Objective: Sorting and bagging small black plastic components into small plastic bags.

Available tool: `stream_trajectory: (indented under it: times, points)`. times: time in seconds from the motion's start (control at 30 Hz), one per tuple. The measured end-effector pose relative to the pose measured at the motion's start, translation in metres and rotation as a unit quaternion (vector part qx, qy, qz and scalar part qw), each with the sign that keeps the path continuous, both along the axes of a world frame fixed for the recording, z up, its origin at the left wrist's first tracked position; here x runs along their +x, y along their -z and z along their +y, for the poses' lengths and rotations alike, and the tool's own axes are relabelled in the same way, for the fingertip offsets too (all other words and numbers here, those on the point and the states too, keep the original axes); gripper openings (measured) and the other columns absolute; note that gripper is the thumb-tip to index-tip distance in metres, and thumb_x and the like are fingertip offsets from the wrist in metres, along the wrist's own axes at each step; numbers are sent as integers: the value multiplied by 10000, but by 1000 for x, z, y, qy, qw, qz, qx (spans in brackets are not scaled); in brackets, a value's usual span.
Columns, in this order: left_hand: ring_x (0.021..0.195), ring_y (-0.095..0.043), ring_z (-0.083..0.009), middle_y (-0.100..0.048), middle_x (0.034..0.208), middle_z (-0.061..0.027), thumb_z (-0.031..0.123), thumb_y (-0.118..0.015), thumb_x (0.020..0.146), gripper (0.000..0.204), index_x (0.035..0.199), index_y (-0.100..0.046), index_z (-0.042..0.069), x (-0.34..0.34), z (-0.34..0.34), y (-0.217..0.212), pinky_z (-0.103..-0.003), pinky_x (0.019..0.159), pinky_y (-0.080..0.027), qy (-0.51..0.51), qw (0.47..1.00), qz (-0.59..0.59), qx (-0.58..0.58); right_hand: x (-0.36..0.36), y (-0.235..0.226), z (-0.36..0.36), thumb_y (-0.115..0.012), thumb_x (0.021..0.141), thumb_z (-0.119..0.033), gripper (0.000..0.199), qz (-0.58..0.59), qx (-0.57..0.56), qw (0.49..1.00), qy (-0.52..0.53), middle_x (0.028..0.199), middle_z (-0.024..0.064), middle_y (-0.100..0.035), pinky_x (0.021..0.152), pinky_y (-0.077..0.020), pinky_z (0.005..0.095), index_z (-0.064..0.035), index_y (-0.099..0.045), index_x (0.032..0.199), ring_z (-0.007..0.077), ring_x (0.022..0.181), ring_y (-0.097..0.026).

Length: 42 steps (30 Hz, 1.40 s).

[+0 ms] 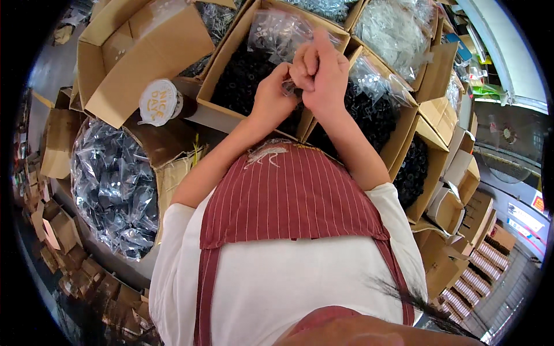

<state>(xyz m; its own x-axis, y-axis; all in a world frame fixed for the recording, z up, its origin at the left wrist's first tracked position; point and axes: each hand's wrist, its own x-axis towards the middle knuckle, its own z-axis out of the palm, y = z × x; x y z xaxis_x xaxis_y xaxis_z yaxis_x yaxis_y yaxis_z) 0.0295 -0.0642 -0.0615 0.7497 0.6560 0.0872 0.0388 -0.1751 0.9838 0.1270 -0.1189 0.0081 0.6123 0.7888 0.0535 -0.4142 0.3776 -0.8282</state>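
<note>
Nearest the camera are a white shirt and a red striped apron (288, 196). To the left, a large container of sealed clear packets with dark contents (112, 190) stands beside stacked small cartons on the floor. A round white lid (157, 102) rests above it, next to an open empty cardboard box (144, 52).

Directly ahead, no tabletop is visible; open cardboard boxes (231, 46) stand edge to edge, filled with small black parts (245, 75). Beyond them, further boxes hold clear bags of pale parts (392, 29).

The left hand (271, 95) and right hand (320, 72) meet above the black parts, touching each other. Both are closed, fingers curled, pinching a small clear plastic bag (287, 87) between them. The bag is transparent and crumpled; only a small portion shows between the hands. A larger clear bag (274, 32) lies just behind them.

The small bag's contents cannot be determined. The fisheye rim darkens and bends the room at the right, where shelving and stacked cartons (473, 254) are hard to resolve.
</note>
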Motion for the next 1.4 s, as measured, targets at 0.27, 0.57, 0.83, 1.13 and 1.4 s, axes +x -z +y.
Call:
stream_trajectory:
  times: [0.27, 0.57, 0.83, 1.13, 1.4]
  points:
    - [1032, -680, -279, -700, 1102, -151, -21, -700, 711, 510, 1210, -601, 19, -1, -10, -3, -333, 889, -508, 65, 995, 69, 14, 6, 3, 3, -540, 1017, -320, 534, 50, 17, 999, 0, 567, 67, -463, 395, -214, 274, -95, -376, 562, 100, 383, -260]
    - [929, -602, -83, -642, 999, -15, 26, -739, 813, 269, 1050, -610, 21, -4, -1, 1, -264, 836, -491, 30, 976, -58, -206, 28, 12, -25, -565, 1010, -384, 519, 22, -95, 995, 11, 544, 4, -397, 396, -207, 260, -97, -416, 604, 91, 403, -288]
    - [982, -608, -159, -647, 1022, -53, 109, -760, 830, 379, 1163, -582, 79, -10, 14, -14, -296, 884, -464, -19, 1000, 3, 14, 17, 28, -45, -604, 993, -333, 331, -90, -229, 967, -68, 626, -19, -522, 458, -347, 245, -19, -607, 891, 61, 498, -445]
    - [1021, -593, -300, -630, 1050, -109, 10, -688, 706, 543, 1225, -535, 47, -19, 22, -16, -451, 1033, -375, -24, 903, 32, 427, 7, 7, -32, -608, 898, -269, 288, -595, -341, 715, -136, 796, 162, -686, 658, -524, 474, -180, -607, 1172, 361, 777, -672]
    - [944, -625, -277, -643, 960, -104, 35, -732, 723, 455, 1148, -570, 62, -38, 40, 6, -409, 925, -443, -21, 931, 70, 358, 19, 8, -16, -668, 888, -261, 275, -530, -226, 791, -205, 728, 134, -669, 608, -489, 393, -62, -667, 1078, 311, 636, -639]
